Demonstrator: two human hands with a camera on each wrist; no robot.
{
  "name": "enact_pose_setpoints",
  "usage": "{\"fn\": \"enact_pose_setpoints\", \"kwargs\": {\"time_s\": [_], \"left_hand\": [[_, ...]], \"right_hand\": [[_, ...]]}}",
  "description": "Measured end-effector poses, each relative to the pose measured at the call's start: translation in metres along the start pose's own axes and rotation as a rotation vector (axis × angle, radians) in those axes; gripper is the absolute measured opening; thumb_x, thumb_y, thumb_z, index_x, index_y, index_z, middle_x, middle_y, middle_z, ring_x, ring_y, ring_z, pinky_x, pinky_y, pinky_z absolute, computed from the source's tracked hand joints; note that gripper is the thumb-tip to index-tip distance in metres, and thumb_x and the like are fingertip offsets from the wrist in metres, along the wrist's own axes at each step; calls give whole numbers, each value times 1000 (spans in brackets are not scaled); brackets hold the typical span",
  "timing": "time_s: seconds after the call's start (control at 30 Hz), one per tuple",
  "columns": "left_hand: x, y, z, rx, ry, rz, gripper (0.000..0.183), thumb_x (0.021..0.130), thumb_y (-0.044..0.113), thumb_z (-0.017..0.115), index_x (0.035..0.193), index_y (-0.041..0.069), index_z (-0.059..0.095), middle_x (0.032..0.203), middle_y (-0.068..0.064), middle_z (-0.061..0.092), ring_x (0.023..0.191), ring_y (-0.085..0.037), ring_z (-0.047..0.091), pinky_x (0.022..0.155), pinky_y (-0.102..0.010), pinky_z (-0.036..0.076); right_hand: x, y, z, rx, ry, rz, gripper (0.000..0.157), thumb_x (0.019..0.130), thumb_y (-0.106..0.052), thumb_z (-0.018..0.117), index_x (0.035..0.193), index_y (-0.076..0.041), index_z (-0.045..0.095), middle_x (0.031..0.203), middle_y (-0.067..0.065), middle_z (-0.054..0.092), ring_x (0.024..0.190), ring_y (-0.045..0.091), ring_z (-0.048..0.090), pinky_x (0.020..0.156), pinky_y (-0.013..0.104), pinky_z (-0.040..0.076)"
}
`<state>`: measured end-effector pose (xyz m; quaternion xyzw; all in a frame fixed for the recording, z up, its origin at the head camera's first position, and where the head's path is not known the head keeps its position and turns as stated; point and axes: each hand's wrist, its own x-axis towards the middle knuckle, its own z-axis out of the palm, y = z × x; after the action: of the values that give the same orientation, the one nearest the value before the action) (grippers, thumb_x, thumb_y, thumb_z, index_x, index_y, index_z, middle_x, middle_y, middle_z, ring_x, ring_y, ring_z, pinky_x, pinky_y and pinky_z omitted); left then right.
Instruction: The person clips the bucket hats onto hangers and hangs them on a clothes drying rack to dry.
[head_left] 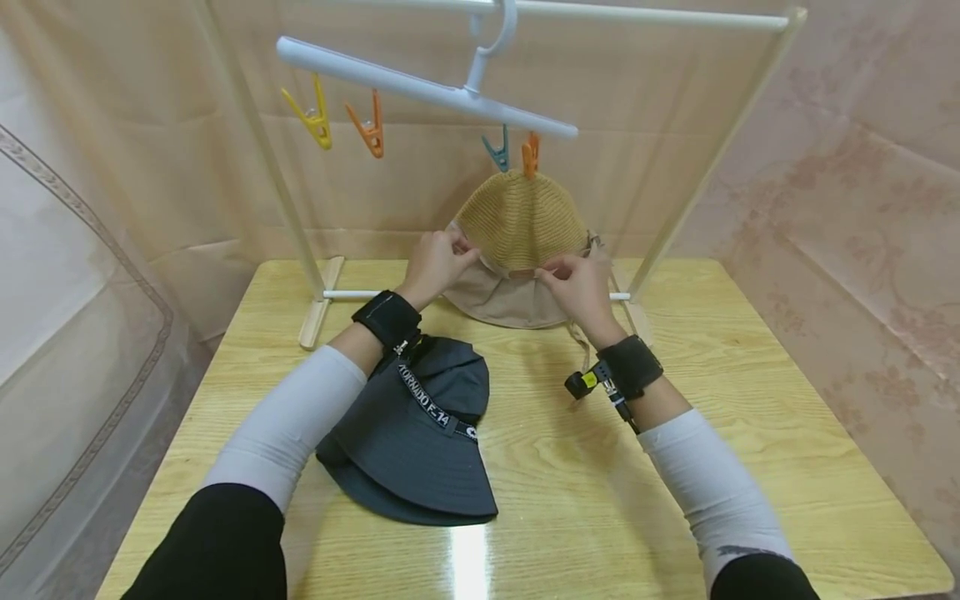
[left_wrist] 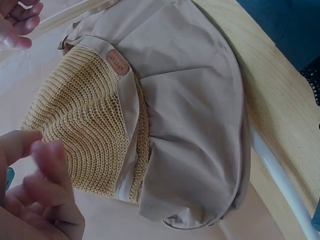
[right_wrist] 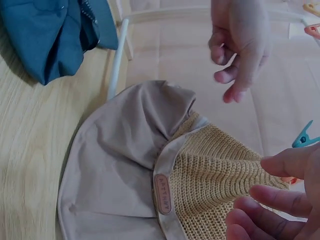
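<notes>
And here's the knitted sun hat (head_left: 522, 217), dangling from an orange clip (head_left: 530, 156), its long line running crown-up, brim down toward the desk (head_left: 712, 467). It's just beyond, between left hand (head_left: 437, 262) and right hand (head_left: 581, 283), neither clearly nearer; both reach forward, fingers loosely bent, gripping nothing.

The worktop (head_left: 570, 500) is pale yellow wood with visible grain. On it lies a dark hat (head_left: 412, 442) with a lettered band. Beyond the hat, a rack (head_left: 652, 15) stands on wooden feet, one (head_left: 321, 304) farther left, one (head_left: 639, 323) farther right.
</notes>
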<state>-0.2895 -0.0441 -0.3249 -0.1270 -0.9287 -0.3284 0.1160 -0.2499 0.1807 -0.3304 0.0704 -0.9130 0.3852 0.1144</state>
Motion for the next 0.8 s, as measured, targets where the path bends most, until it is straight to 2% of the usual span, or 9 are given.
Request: {"fn": "enact_pose_setpoints", "kwargs": {"time_s": [0.17,0.4,0.6,0.8], "left_hand": [[-4,-6,2,5,-19,-5,26,93,32,65,98,9,76,100,-8,74,88,-25,66,78,-38,50],[-8,-15,7,24,-20,-15,23,93,29,65,98,9,76,102,-7,74,89,-25,66,78,-38,51],[-11,-23,9,24,-43,-14,25,94,29,64,98,8,77,98,-8,74,82,-24,65,72,-36,51],[-15,-33,12,77,-77,-5,22,95,27,63,96,9,74,93,-7,73,74,-22,64,66,-34,49]], "right_hand": [[-3,-2,4,1,-32,1,28,94,-25,65,105,0,71,91,17,69,77,23,59,63,27,43],[-9,-2,12,-5,-102,9,29,95,-25,62,108,-1,70,92,16,67,78,24,57,65,29,43],[-14,-4,20,-43,-85,-41,30,95,-23,62,110,2,69,89,18,70,71,24,60,59,28,45],[-19,-3,30,-88,-58,-104,30,94,-22,64,110,3,70,86,17,71,68,23,62,58,29,46]]}}
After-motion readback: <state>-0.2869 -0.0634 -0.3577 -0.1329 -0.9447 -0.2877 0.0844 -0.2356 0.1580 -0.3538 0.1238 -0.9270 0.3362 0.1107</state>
